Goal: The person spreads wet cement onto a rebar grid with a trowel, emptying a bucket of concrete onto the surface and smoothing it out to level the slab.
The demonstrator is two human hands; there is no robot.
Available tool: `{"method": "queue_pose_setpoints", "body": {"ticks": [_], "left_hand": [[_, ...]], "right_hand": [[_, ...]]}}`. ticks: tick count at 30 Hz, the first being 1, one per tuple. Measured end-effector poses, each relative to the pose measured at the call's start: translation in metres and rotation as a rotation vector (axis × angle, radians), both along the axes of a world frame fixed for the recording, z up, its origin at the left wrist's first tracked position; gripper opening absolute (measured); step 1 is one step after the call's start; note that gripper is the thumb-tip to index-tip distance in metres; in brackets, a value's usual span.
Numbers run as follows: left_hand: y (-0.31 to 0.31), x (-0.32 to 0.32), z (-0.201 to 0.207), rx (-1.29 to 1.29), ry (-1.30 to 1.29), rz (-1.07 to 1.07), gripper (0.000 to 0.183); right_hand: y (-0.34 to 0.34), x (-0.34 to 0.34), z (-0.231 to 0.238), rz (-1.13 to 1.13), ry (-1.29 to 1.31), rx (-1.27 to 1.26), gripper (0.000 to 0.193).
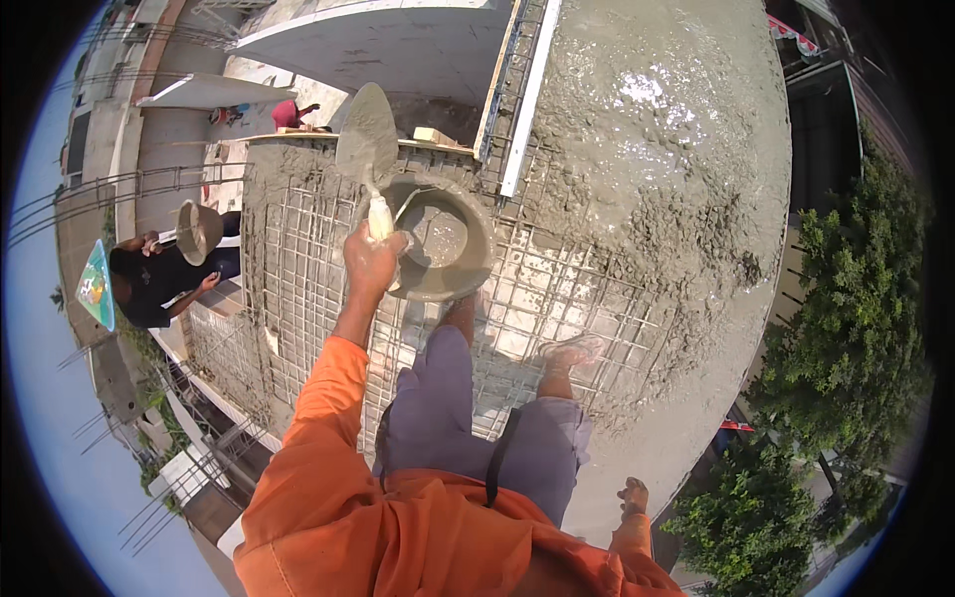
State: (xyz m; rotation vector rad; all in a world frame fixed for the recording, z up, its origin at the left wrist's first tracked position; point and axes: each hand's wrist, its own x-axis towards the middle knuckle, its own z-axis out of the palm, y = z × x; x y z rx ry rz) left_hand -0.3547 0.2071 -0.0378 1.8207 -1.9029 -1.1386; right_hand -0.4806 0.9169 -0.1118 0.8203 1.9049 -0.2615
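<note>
My left hand (372,263) is closed around the pale handle of a pointed trowel (367,137), whose blade is grey with mortar and points away from me. Beside the same hand is a round, cement-coated bucket (445,282), with a thin wire handle. Its inside shows only a wet grey coating at the bottom. My fingers touch or overlap the bucket's rim; whether they also grip it is hidden. Low on the right, away from any tool, my right hand (633,496) hangs with loosely bent fingers and nothing visible in it.
My feet stand among a rebar grid (318,249), partly covered by wet concrete (657,139) on the right. A white straightedge (530,99) lies ahead. At left, a person in a conical hat holds a bucket (199,231); another person in red (287,114) is lower down. Slab edges drop off.
</note>
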Motion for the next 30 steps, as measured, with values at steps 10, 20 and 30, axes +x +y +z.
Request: {"method": "queue_pose_setpoints", "body": {"ticks": [10, 20, 30], "left_hand": [[-0.188, 0.084, 0.054, -0.188, 0.092, 0.234, 0.021], [-0.150, 0.147, 0.027, 0.045, 0.041, 0.243, 0.023], [-0.220, 0.173, 0.014, 0.076, 0.060, 0.516, 0.018]], "right_hand": [[-0.050, 0.061, 0.004, 0.827, -0.039, -0.551, 0.016], [-0.214, 0.010, 0.054, 0.331, 0.020, -0.190, 0.012], [-0.271, -0.024, 0.058, 0.349, 0.012, -0.220, 0.024]]}}
